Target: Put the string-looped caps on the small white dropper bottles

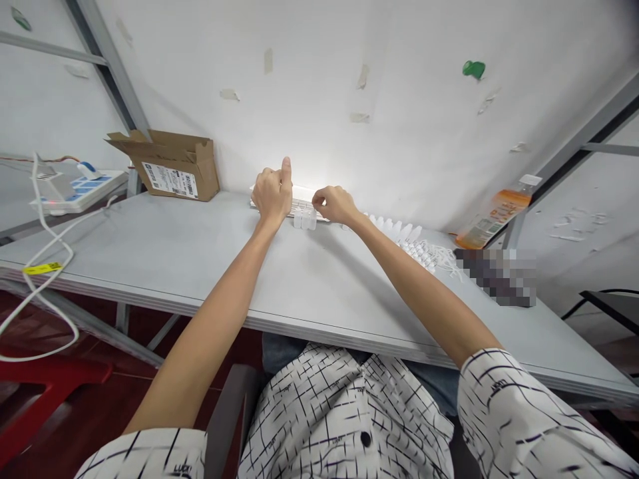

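A low white box-like piece (301,193) rests at the back of the table, against the wall. My left hand (272,194) is closed at its left end, fingers curled and thumb pointing up; what the fingers grip is hidden. At the other end my right hand (335,203) pinches thumb and fingers together, close to several translucent white tabs (302,219) that hang over the front of the piece. Whatever lies in the pinch is too small to make out. Right of that hand lies a row of similar white tabs (394,228) with a bunch of white strings (443,256).
An open cardboard box (176,166) stands at the back left of the grey table (190,246). Beyond the left end are a power strip (82,189) and a white cable (44,293). An orange drink bottle (499,213) and a blurred dark object (499,276) are at the right.
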Tool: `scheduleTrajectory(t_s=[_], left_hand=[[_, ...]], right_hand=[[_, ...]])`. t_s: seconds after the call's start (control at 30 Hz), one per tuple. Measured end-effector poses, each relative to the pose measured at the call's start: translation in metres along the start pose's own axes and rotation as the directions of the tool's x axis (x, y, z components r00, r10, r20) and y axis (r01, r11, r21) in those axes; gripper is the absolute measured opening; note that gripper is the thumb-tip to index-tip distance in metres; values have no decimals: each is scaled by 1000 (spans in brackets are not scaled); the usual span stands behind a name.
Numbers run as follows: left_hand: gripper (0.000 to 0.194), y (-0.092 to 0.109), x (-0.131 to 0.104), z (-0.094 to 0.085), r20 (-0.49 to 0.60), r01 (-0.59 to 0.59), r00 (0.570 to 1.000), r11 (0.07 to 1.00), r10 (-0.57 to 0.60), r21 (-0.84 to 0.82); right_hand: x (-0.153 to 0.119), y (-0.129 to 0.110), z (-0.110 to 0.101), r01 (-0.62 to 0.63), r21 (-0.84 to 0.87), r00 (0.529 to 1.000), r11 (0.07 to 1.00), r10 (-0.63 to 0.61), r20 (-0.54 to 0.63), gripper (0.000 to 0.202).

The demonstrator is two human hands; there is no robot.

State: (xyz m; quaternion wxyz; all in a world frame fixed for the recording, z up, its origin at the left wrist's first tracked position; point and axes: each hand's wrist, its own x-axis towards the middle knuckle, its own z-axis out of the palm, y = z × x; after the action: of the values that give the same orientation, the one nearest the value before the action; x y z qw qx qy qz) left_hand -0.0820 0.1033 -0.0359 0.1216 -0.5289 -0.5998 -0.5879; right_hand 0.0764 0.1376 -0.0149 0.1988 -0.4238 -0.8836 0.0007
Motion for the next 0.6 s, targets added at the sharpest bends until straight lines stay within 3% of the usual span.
scheduleTrajectory(t_s=[0.33,0.47,0.6], left_hand=[[57,7,-3,-2,37,-40,999,999,40,16],[54,21,-11,-3,58,-63,996,998,61,17],[47,42,-28,0,163,-172,972,985,168,14]], right_hand=[[0,13,-6,24,16,997,1000,-23,-72,29],[-15,42,-24,-3,-3,989,1000,3,-149,28],[-45,83,-38,-105,-31,976,994,97,-192,24]])
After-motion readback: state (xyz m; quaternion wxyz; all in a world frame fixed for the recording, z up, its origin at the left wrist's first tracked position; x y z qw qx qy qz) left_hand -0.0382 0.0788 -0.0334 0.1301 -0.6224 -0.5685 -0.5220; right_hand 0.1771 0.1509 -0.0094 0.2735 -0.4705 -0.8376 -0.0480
